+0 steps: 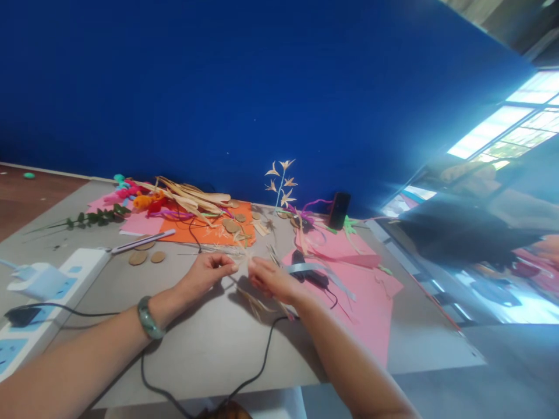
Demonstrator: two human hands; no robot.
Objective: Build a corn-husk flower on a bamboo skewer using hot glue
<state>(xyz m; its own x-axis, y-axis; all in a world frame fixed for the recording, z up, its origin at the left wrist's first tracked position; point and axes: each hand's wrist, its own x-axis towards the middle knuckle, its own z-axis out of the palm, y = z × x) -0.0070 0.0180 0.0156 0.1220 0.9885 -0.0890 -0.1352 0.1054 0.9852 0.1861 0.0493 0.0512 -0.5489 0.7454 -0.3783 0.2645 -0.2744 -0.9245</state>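
Note:
Over the middle of the grey table (pixel 187 355), my left hand (pixel 207 272) is closed, thumb and forefinger pinching a thin pale strip of dried husk (pixel 243 263). Close by on the right, my right hand (pixel 271 278) is closed at the other side of the same strip, its fingers curled. Below and between the hands hang more dry straw-like strands (pixel 255 304); whether they join the held strip I cannot tell. Behind the hands lies orange paper (pixel 209 234) with pale scraps and brown discs (pixel 230 225). A stem with husk flowers (pixel 286 181) stands upright farther back.
A white power strip (pixel 82 273) with plugs lies at left, near a light pen-like tool (pixel 143 241). Black cable (pixel 266 355) crosses the front. Pink paper (pixel 362 314) and a black device (pixel 309 270) are at right. Dried husks (pixel 192 195) lie behind; another person (pixel 463 227) is at far right.

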